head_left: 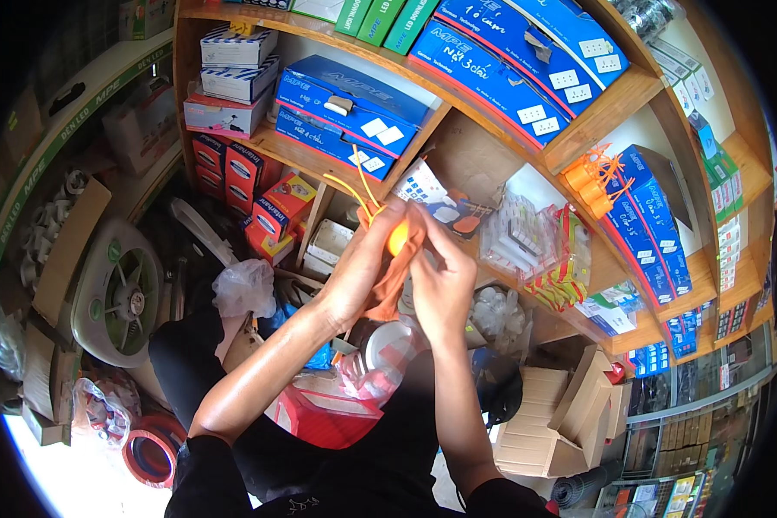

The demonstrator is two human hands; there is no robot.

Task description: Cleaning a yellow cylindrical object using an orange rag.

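Note:
Both of my hands are raised together before the wooden shelves. My left hand (356, 272) grips an orange object with a rounded body (398, 238), and two thin orange wires or cords stick up from its top. A brown-orange cloth (388, 291) hangs from between the hands, against the orange object. My right hand (443, 272) pinches the cloth's upper edge with thumb and fingers. Similar orange pieces with cords (589, 184) lie on the shelf at the right, beside blue boxes (647, 220). What the orange object is exactly, I cannot tell.
Blue MPE boxes (349, 97) fill the shelves ahead. Red boxes (285, 201) are stacked at the left, above a grey-white fan (120, 291). Low down are a clear-wrapped white roll or tub (388, 346), a red container (324, 414) and an opened cardboard box (531, 421) at the right.

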